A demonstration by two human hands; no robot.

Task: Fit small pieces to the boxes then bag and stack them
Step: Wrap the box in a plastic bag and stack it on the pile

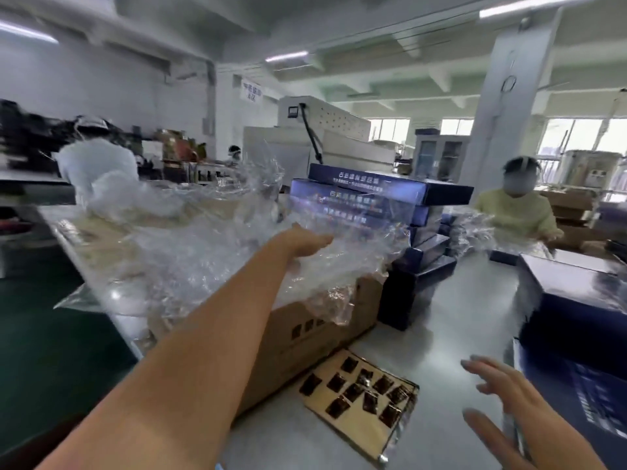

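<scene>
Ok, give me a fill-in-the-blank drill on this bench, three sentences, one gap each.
The left hand touches a pile of clear bags made of ____.
The bags lie on a carton made of brown ____.
The stacked boxes behind it are dark ____.
Missing words: plastic; cardboard; blue.

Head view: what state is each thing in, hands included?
Left hand: stretched out, fingers straight, touching the plastic bags.
Right hand: open, fingers spread, holding nothing.
Plastic bags: crumpled, heaped on the carton.
Carton: lying on the table, top covered.
Blue boxes: closed, stacked behind the carton.
Small pieces: loose on a flat card.
</scene>
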